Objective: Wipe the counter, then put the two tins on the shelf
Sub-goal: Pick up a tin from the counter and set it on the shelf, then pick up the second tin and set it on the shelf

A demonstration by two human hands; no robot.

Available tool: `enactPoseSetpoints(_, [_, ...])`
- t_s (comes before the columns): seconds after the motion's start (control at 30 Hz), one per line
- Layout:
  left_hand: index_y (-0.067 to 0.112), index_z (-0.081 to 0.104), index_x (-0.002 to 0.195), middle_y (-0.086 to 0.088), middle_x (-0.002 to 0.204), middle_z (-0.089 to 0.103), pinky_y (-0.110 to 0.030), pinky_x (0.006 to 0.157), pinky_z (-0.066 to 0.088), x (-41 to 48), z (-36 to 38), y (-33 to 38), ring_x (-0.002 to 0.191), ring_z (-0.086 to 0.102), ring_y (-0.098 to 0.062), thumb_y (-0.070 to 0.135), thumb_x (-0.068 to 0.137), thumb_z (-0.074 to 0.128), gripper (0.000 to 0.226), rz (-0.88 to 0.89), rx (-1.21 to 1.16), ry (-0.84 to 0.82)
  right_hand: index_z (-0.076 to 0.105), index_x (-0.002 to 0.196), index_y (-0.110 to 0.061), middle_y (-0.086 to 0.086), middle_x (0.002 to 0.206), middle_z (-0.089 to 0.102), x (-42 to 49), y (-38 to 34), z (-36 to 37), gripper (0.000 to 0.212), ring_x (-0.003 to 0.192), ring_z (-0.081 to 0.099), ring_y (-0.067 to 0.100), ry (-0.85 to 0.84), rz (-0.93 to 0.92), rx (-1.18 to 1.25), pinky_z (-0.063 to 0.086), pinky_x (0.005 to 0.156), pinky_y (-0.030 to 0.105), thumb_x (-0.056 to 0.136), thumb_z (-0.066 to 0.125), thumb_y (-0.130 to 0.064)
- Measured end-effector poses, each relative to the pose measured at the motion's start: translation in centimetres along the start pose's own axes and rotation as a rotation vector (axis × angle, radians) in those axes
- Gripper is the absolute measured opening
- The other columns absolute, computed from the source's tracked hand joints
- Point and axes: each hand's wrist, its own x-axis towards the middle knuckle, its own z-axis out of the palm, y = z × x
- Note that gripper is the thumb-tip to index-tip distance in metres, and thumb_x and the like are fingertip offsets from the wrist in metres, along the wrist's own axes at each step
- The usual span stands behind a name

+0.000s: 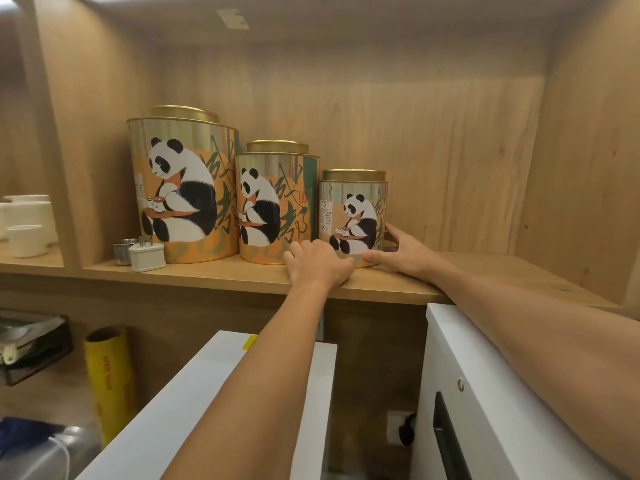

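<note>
Three panda-printed tins with gold lids stand in a row on the wooden shelf point(214, 277): a large tin point(180, 185) at the left, a medium tin point(275, 202) in the middle, a small tin point(353, 213) at the right. My right hand point(401, 251) wraps the small tin's right side and base, thumb at the front. My left hand point(317, 263) rests with curled fingers on the shelf, touching the small tin's lower left and the medium tin's base.
A white plug adapter point(148, 256) and a small metal cup point(123, 251) sit left of the large tin. White cups point(27, 223) fill the neighbouring compartment. Below are two white appliances point(485, 393), a yellow film roll point(109, 379) and a black rack point(34, 348).
</note>
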Motion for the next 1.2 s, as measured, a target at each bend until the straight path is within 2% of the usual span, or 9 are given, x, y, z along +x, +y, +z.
enactPoseSetpoints(0.23, [0.015,0.059,0.114,-0.014,0.131,0.051,-0.044,0.097,0.033,0.4,0.4,0.1,0.121,0.04,-0.032,0.056,0.088,0.046,0.051,0.023,0.034,-0.031,0.018,0.153,-0.029,0.003,0.156,0.036,-0.2,-0.3,-0.2,0.099,0.138,0.038,0.025,-0.016,0.03,-0.04,0.035,0.108,0.038,0.074,0.069,-0.062])
enactPoseSetpoints(0.4, [0.012,0.054,0.123,-0.015,0.136,0.046,-0.044,0.102,0.035,-0.9,-0.5,-0.3,0.126,0.039,-0.032,0.052,0.091,0.046,0.052,0.046,0.02,-0.063,0.014,0.154,-0.014,0.012,0.158,0.028,-2.3,-1.0,-0.3,0.103,0.141,0.034,0.03,0.024,0.121,-0.076,0.035,0.111,0.043,0.078,0.068,-0.058])
enactPoseSetpoints(0.53, [0.009,0.052,0.129,-0.014,0.128,0.05,-0.046,0.099,0.045,-3.3,-3.4,-1.0,0.115,0.051,-0.03,0.043,0.095,0.041,0.049,0.117,0.001,-0.285,0.042,0.143,-0.011,0.011,0.147,0.046,-6.0,-2.3,-3.0,0.068,0.13,0.047,0.03,-0.048,0.225,-0.035,0.04,0.109,0.045,0.089,0.058,-0.05])
enactPoseSetpoints(0.6, [0.011,0.057,0.119,-0.01,0.113,0.06,-0.044,0.09,0.05,-5.1,-6.2,-1.4,0.102,0.059,-0.028,0.044,0.095,0.042,0.043,0.159,0.104,-0.248,0.058,0.126,-0.009,0.011,0.126,0.062,-8.2,-4.1,-5.0,0.047,0.11,0.062,0.026,-0.08,0.208,-0.048,0.052,0.098,0.043,0.094,0.053,-0.044])
enactPoseSetpoints(0.7, [0.016,0.063,0.1,-0.005,0.092,0.066,-0.038,0.078,0.051,-9.6,-11.3,-2.4,0.085,0.063,-0.023,0.044,0.098,0.039,0.036,0.186,0.21,-0.005,0.065,0.098,-0.011,0.011,0.1,0.07,-12.5,-8.6,-6.5,0.032,0.089,0.068,0.024,-0.036,0.019,-0.244,0.059,0.081,0.039,0.097,0.049,-0.038])
enactPoseSetpoints(0.83, [0.02,0.056,0.073,0.0,0.068,0.061,-0.036,0.064,0.054,-21.7,-17.3,-5.2,0.062,0.06,-0.019,0.039,0.098,0.041,0.035,0.179,0.197,0.2,0.062,0.08,-0.014,0.007,0.079,0.065,-22.6,-15.9,-4.4,0.029,0.076,0.063,0.026,0.038,-0.402,-0.457,0.055,0.07,0.04,0.093,0.045,-0.035])
enactPoseSetpoints(0.9, [0.022,0.053,0.068,0.004,0.065,0.059,-0.033,0.057,0.045,-29.9,-19.2,-7.0,0.062,0.058,-0.02,0.04,0.096,0.043,0.034,0.107,0.277,0.195,0.056,0.074,-0.016,0.002,0.071,0.061,-29.6,-18.4,-2.4,0.027,0.069,0.059,0.022,0.047,-0.605,-0.389,0.049,0.062,0.035,0.091,0.045,-0.034])
enactPoseSetpoints(1.0, [0.023,0.054,0.067,0.005,0.061,0.056,-0.036,0.055,0.048,-42.7,-21.1,-8.8,0.06,0.057,-0.017,0.039,0.094,0.048,0.032,0.023,0.343,0.117,0.05,0.067,-0.022,-0.005,0.063,0.056,-39.5,-19.5,0.6,0.027,0.06,0.054,0.014,-0.035,-0.807,-0.172,0.043,0.054,0.033,0.09,0.046,-0.035])
enactPoseSetpoints(1.2, [0.023,0.049,0.063,0.003,0.059,0.058,-0.032,0.046,0.042,-66.2,-20.7,-14.5,0.055,0.06,-0.021,0.039,0.089,0.056,0.031,-0.381,0.483,-0.013,0.048,0.065,-0.02,-0.004,0.059,0.051,-54.5,-16.8,12.7,0.028,0.056,0.05,0.013,-0.46,-0.817,0.07,0.039,0.052,0.03,0.087,0.049,-0.035])
